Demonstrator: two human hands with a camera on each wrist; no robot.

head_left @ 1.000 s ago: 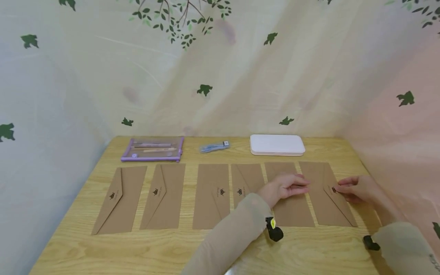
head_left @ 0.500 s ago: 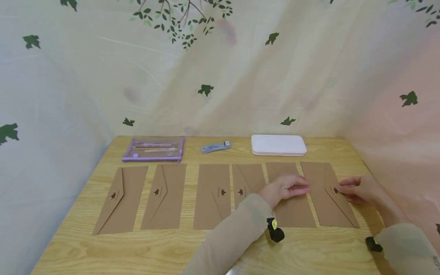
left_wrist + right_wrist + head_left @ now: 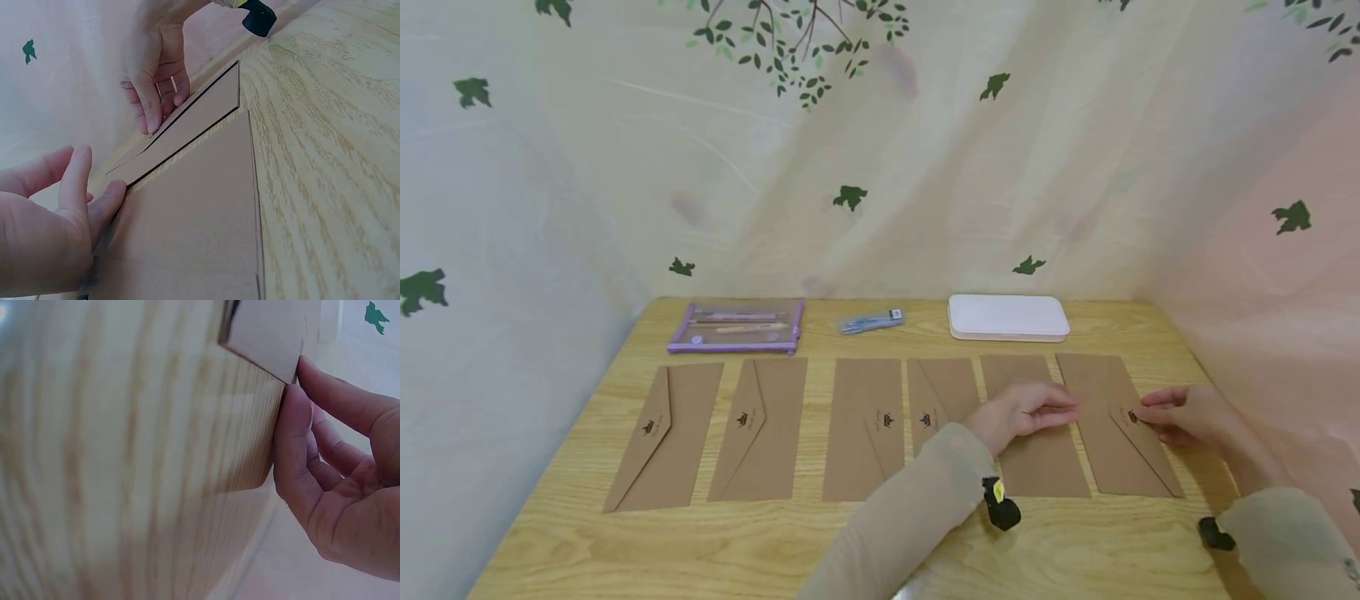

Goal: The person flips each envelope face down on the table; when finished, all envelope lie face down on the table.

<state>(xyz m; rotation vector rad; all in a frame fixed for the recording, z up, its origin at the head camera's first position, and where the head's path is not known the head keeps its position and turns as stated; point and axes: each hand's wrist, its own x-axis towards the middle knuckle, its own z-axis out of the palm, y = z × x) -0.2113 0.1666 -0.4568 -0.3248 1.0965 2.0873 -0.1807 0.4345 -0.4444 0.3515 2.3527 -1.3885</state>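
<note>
Several brown kraft envelopes lie in a row on the wooden table, most with a small dark crown print. My right hand [image 3: 1191, 415] pinches the right edge of the rightmost envelope [image 3: 1093, 433] between thumb and forefinger, by the crown. In the right wrist view, the thumb [image 3: 340, 394] lies over that edge. My left hand [image 3: 1018, 411] reaches over the neighbouring envelope [image 3: 1041, 467], with its fingertips at the rightmost envelope's left edge. In the left wrist view, one fingertip [image 3: 115, 189] touches that edge and the other fingers stay loose. The left forearm partly covers two envelopes.
Along the back of the table [image 3: 700, 546] lie a clear pencil pouch [image 3: 735, 327] with purple edging, a small packet of blue pens [image 3: 871, 321] and a white flat case [image 3: 1008, 317]. Cloth hangings [image 3: 917, 167] with leaf prints stand behind and at both sides.
The view shifts very slightly. Both hands stay in place at the rightmost envelope, and the envelopes keep their places in the row.
</note>
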